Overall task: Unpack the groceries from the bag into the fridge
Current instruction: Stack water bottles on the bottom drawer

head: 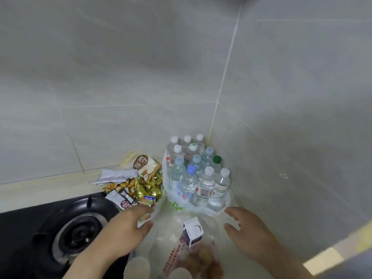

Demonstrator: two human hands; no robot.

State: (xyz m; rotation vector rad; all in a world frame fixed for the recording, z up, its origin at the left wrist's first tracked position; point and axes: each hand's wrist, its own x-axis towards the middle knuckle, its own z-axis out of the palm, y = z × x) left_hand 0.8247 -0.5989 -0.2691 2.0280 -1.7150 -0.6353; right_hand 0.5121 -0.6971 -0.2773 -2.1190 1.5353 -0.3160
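While left hand [124, 232] spreads open, right hand [251, 236] curls loosely.

head view, steeply down, near counter [237, 200]

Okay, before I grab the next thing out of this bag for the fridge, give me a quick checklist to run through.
1. Free left hand: ok, open, gripping nothing.
2. Free right hand: ok, open, gripping nothing.
3. Reach to the small carton: ok, it sits between the two hands amid the plastic of the clear bag.
4. Steady water bottles: ok, all upright in the white bag in the corner.
5. Cold burner: ok, no flame shows.
6. Open fridge: cannot tell, out of view.
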